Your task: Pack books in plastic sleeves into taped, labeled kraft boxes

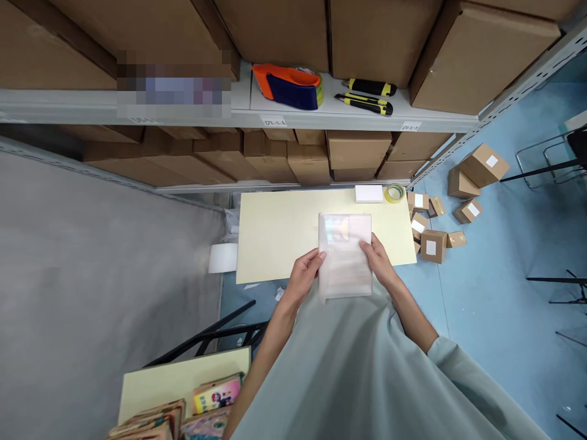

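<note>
- Glossy, translucent plastic around the packet point(347, 263)
- Matt cardboard on the boxes point(282, 33)
- Smooth painted metal along the shelf point(330, 122)
- Matt cloth in the garment point(348, 373)
- Smooth, matt surface on the table point(277, 235)

Light bright, fairly even. Glare on the packet point(345, 263) beside the left grip point(303, 270); soft shadow on the wall point(114, 275) farther left. Pixelation covers part of the shelf point(330, 121) above-left.
</note>
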